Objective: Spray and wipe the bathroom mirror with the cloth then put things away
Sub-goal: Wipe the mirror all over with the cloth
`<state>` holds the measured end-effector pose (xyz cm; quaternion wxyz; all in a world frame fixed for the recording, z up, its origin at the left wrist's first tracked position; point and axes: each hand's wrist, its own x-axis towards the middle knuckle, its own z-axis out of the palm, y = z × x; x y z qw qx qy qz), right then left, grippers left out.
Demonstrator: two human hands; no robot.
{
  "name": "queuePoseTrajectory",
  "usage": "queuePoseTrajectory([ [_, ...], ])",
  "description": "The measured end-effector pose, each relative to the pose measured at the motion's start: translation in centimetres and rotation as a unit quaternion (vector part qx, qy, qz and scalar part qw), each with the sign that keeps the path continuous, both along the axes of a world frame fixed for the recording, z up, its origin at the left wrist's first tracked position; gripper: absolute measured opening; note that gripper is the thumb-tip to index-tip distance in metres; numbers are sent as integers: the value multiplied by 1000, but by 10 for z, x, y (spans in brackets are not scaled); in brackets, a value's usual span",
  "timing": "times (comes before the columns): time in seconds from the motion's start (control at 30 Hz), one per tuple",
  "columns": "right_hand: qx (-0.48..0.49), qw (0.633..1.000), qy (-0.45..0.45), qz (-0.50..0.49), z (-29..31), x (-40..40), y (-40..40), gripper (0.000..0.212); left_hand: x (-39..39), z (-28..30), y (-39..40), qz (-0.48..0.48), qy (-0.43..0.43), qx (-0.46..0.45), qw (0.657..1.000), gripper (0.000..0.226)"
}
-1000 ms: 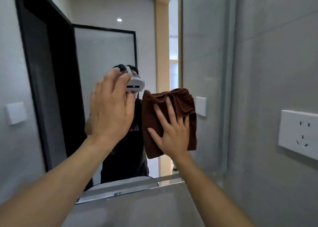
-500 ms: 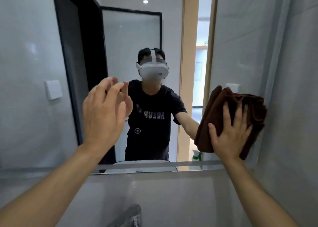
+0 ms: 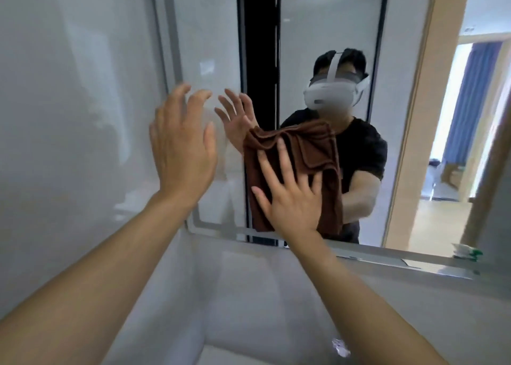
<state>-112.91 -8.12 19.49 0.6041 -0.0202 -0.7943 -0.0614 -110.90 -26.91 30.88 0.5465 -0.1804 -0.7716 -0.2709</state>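
The wiping step is under way. The right hand [image 3: 290, 198] lies flat with its fingers spread, pressing a bunched brown cloth [image 3: 298, 154] against the bathroom mirror [image 3: 326, 32], low on the glass and just above its bottom edge. Nothing is curled or pinched; the palm alone pins the cloth to the surface. The left hand [image 3: 182, 146] is raised beside it, fingers open and relaxed, holding nothing; whether its fingertips touch the glass I cannot tell.

The next move, I'd judge, calls for steady palm pressure so the cloth does not slip or fold further as it slides across to unwiped glass, most likely the upper part.

The glass reflects a person in a white headset [image 3: 331, 95], a black-framed frosted door and a wood-trimmed doorway to a bright room. Pale grey wall tile [image 3: 69, 88] runs to the left, and a narrow ledge [image 3: 387, 256] sits under the mirror. I can't pick out a spray bottle for certain.
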Motion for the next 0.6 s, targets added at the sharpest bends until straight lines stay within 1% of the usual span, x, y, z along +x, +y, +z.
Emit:
queuePoseTrajectory([
  [0.17,37,995,-35,91,-4,-61,-105,65,-16,1,-51,33,0,-5,999,47],
  [0.27,-4,992,-47,114,-20,-79,-139,61,-20,-2,-59,31,7,-5,999,47],
  [0.33,-34,991,-49,122,-34,-83,-145,57,-20,-5,-56,31,17,-14,999,47],
  [0.43,-45,990,-65,117,-56,-79,-144,55,-20,-12,-49,20,25,-21,999,45],
  [0.6,-2,990,-86,109,-74,-64,-122,62,-18,-31,-30,0,29,-55,998,44],
])
